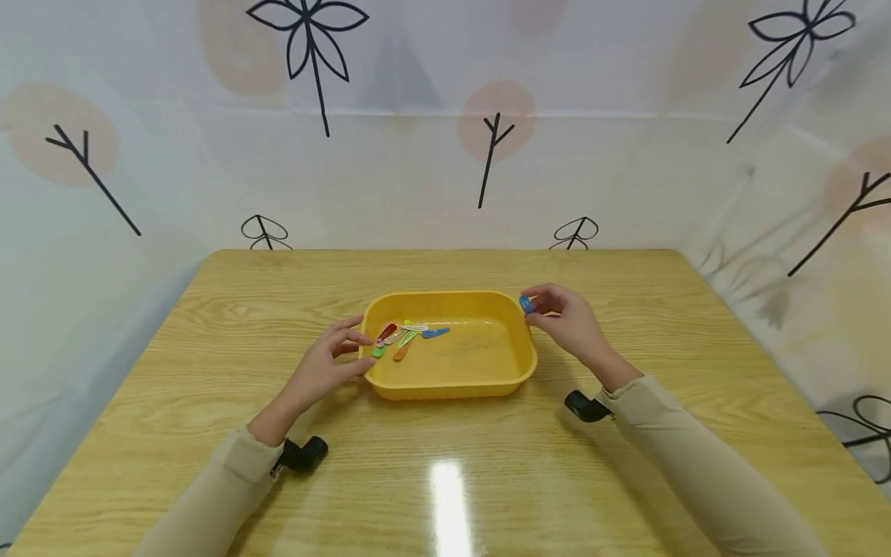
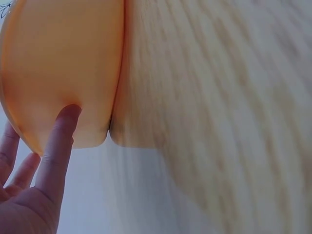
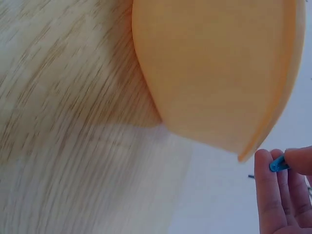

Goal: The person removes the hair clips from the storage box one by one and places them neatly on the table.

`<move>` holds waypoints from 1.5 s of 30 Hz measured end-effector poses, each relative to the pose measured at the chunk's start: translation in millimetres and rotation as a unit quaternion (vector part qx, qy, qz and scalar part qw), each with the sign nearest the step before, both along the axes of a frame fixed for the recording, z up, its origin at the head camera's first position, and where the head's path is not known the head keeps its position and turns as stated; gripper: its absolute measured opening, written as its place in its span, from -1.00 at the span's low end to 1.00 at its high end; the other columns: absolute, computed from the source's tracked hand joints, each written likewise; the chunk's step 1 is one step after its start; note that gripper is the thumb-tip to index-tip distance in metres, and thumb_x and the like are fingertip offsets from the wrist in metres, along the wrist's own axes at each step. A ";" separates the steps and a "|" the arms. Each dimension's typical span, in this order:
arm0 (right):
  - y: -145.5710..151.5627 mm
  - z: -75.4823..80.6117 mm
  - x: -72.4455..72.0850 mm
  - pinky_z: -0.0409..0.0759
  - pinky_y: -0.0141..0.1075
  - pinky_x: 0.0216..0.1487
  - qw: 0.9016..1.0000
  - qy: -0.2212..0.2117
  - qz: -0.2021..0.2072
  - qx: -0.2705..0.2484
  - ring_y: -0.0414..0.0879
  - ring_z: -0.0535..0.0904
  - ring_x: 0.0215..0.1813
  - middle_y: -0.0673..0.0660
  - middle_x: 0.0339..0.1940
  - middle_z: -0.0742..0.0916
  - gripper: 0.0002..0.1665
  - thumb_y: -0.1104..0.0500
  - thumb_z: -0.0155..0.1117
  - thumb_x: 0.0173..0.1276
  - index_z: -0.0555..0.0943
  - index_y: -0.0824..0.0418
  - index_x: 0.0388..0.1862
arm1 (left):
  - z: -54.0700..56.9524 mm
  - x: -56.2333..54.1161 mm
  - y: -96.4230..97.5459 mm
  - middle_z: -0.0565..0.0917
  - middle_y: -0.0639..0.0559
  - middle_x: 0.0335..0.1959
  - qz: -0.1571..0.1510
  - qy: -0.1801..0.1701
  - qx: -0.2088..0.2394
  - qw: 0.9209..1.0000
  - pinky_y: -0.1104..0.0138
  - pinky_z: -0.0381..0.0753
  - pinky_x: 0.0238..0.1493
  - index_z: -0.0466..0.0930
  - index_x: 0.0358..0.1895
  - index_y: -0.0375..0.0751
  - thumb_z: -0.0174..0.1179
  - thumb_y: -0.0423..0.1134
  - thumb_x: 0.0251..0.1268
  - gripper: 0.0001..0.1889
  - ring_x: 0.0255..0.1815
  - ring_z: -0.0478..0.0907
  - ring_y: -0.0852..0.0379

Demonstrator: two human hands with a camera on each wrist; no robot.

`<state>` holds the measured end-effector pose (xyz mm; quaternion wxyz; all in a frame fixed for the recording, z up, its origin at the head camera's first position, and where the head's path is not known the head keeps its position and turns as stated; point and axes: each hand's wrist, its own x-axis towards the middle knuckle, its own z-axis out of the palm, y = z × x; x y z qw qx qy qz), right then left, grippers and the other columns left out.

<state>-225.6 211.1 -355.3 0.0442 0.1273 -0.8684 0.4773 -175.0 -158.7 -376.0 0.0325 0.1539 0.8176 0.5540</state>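
In the head view, several colourful snap hair clips (image 1: pixel 406 337) lie in the left part of a yellow plastic tub (image 1: pixel 447 392). Among them are a red clip (image 1: pixel 387 332), an orange clip (image 1: pixel 402 351) and a blue clip (image 1: pixel 436 333). My left hand (image 1: pixel 332 356) is at the tub's left end, fingers spread and loosely bent at the rim; in the left wrist view one finger (image 2: pixel 62 131) reaches to the outer wall. My right hand (image 1: pixel 567 321) pinches another blue hair clip (image 3: pixel 278 164) between thumb and fingertips, right beside the tub's right rim.
The tub stands on a wood-grain table (image 1: pixel 445 441), towards its back. Behind and around hangs a pale patterned cloth (image 1: pixel 404 178). Small black cameras (image 1: pixel 306 455) are strapped at both wrists. A bright light reflection lies on the front of the table.
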 end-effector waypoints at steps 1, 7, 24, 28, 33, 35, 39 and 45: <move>2.1 -1.0 -0.3 0.57 -0.46 -0.26 1.000 -0.001 -0.006 0.000 0.02 0.56 -0.21 0.23 -0.25 0.63 -0.63 0.35 0.28 0.23 0.55 0.29 0.04 | 3.5 2.2 0.9 0.17 -0.25 0.37 0.000 0.000 0.000 1.000 -0.06 0.32 0.18 0.50 -0.08 -0.53 0.26 -0.41 0.16 -0.70 0.16 0.35 -0.29; 12.6 -5.9 -1.7 0.62 -0.29 -0.18 0.999 -0.025 -0.024 -0.028 -0.05 0.58 -0.26 0.27 -0.21 0.59 -0.61 0.36 0.25 0.25 0.52 0.33 0.08 | 16.8 10.4 3.5 0.17 -0.31 0.36 -0.002 0.002 -0.005 1.000 -0.09 0.31 0.18 0.49 -0.10 -0.56 0.24 -0.44 0.17 -0.72 0.17 0.33 -0.32; 33.3 -16.2 -10.8 0.62 -0.19 -0.14 0.997 -0.060 -0.044 -0.024 -0.09 0.57 -0.26 0.33 -0.16 0.61 -0.60 0.32 0.22 0.30 0.48 0.39 0.12 | -12.4 -6.8 -6.4 0.16 -0.10 0.40 0.001 0.000 0.001 1.000 0.01 0.40 0.15 0.52 -0.06 -0.41 0.30 -0.28 0.17 -0.66 0.18 0.36 -0.23; 37.6 -18.0 -14.7 0.62 -0.17 -0.14 0.994 -0.098 -0.033 -0.041 -0.06 0.59 -0.26 0.37 -0.14 0.58 -0.54 0.39 0.22 0.27 0.43 0.46 0.15 | -13.7 -7.3 -7.0 0.15 -0.10 0.40 -0.001 0.003 0.007 1.000 0.02 0.43 0.11 0.52 -0.06 -0.39 0.30 -0.26 0.16 -0.66 0.16 0.37 -0.24; 42.6 -22.5 -19.4 0.62 -0.21 -0.14 0.988 -0.147 -0.024 -0.035 -0.09 0.59 -0.26 0.35 -0.16 0.57 -0.52 0.42 0.20 0.26 0.40 0.51 0.16 | -13.5 -7.6 -6.1 0.15 -0.11 0.40 -0.003 0.003 0.012 1.000 0.02 0.42 0.13 0.52 -0.06 -0.39 0.30 -0.27 0.16 -0.66 0.15 0.38 -0.25; 44.5 -24.2 -21.2 0.62 -0.23 -0.14 0.986 -0.161 -0.021 -0.029 -0.10 0.58 -0.26 0.33 -0.15 0.57 -0.52 0.41 0.20 0.27 0.40 0.51 0.16 | -13.6 -7.9 -5.8 0.16 -0.10 0.40 -0.002 0.003 0.011 1.000 0.02 0.42 0.13 0.52 -0.07 -0.39 0.30 -0.27 0.16 -0.67 0.15 0.38 -0.24; 47.8 -27.6 -24.5 0.63 -0.30 -0.18 0.985 -0.173 -0.021 -0.009 -0.14 0.56 -0.27 0.31 -0.16 0.58 -0.51 0.39 0.24 0.25 0.42 0.51 0.15 | -13.0 -7.4 -5.1 0.16 -0.14 0.39 0.000 0.001 0.010 1.000 -0.01 0.39 0.15 0.51 -0.07 -0.43 0.29 -0.32 0.16 -0.68 0.15 0.37 -0.25; 52.9 -32.6 -27.9 0.63 -0.36 -0.24 0.982 -0.190 -0.012 0.004 -0.19 0.55 -0.33 0.21 -0.29 0.59 -0.49 0.42 0.27 0.21 0.42 0.56 0.13 | 8.5 5.4 1.0 0.15 -0.30 0.37 -0.003 0.002 0.003 1.000 -0.10 0.34 0.15 0.48 -0.09 -0.54 0.24 -0.42 0.18 -0.72 0.14 0.34 -0.35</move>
